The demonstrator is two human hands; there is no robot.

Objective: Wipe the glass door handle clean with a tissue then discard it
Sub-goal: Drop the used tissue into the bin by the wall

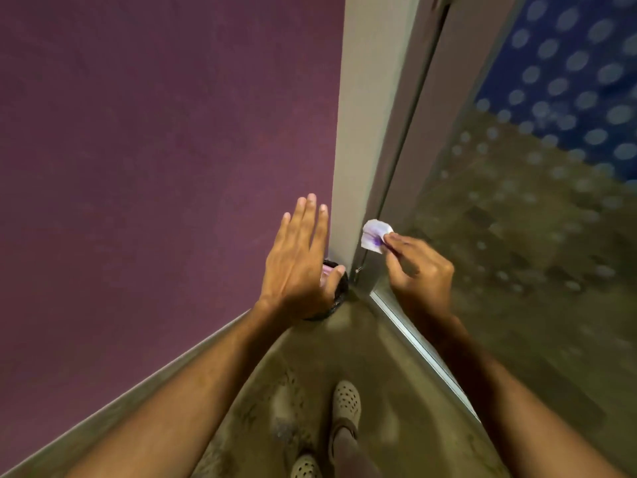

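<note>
My right hand (415, 267) pinches the stained tissue (375, 235); my left hand (298, 260) spreads flat over the bin (336, 298) by the wall (155, 150).

No text, label, brand, number or sign can be read anywhere in the view. The tissue (375, 235) carries only a purple smear, not lettering. The glass door (537, 188) bears rows of pale frosted dots, which form no words. The purple wall (155, 150) is plain, and the shoes (345, 401) show holes but no legible mark.
</note>
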